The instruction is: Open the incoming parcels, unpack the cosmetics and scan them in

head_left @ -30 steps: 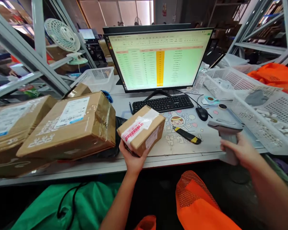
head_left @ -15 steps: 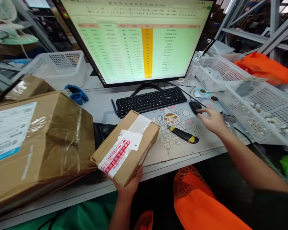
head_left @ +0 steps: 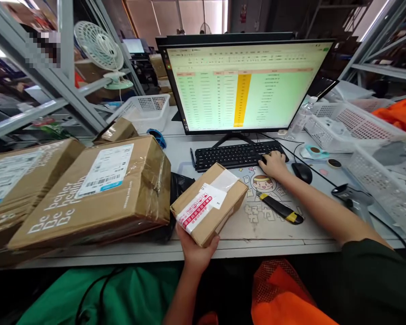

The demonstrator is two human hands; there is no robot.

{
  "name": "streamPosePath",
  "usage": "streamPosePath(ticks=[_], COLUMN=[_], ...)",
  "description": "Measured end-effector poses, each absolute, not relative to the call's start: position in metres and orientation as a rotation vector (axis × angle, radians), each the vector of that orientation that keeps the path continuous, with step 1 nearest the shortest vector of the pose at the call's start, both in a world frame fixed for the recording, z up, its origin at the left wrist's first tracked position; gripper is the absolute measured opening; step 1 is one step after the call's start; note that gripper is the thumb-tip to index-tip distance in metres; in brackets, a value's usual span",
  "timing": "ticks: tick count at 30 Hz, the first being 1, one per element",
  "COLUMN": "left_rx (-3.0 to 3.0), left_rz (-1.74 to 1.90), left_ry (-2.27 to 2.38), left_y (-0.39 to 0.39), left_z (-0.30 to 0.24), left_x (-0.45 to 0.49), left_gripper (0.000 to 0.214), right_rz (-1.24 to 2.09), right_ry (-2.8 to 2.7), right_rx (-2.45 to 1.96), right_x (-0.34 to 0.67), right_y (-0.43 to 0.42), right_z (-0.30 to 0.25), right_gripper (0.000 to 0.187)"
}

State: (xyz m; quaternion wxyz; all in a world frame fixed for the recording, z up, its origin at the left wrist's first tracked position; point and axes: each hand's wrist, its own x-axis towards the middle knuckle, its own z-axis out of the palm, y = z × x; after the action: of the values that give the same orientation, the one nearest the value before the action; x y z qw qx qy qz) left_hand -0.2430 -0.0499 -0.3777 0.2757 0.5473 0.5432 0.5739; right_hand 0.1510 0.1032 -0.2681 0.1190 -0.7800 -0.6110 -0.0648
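Right hand (head_left: 274, 164) has moved from mouse (head_left: 302, 172) to keyboard (head_left: 230, 155), fingers bent loosely on keys, holding nothing. Left hand (head_left: 196, 250) grips box (head_left: 209, 203) from beneath, over desk (head_left: 257, 239) front edge; keying appears in hand.

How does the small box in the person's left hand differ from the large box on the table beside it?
The small box is far smaller than the large box. The left hand holds the small box tilted at the table edge; the large box rests unheld on the table. The small box bears red-printed tape; the large box has white lettering. Both are brown cardboard with white labels.
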Motion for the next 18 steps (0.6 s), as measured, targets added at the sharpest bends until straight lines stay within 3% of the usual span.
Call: streamPosePath(ticks=[6,11,15,18], left_rx=[1.552,2.043,2.589,2.763], left_rz=[1.592,1.402,0.791,0.267], left_ry=[1.379,1.330,1.024,0.844], left_y=[-0.044,-0.023,0.004,0.023], left_z=[-0.362,-0.272,-0.175,-0.138], left_x=[-0.244,-0.255,-0.244,-0.223], left_gripper=[0.120,0.109,0.092,0.084], right_rz=[-0.080,0.023,-0.056,-0.040], right_ry=[-1.984,-2.153,-2.050,-1.888], right_rx=[-2.191,-2.234,-2.313,-2.224], right_x=[0.149,0.125,0.123,0.141], right_y=[0.027,-0.065,-0.095,-0.112], right_z=[-0.264,-0.280,-0.284,-0.281], right_gripper=[0.054,0.044,0.037,0.042])
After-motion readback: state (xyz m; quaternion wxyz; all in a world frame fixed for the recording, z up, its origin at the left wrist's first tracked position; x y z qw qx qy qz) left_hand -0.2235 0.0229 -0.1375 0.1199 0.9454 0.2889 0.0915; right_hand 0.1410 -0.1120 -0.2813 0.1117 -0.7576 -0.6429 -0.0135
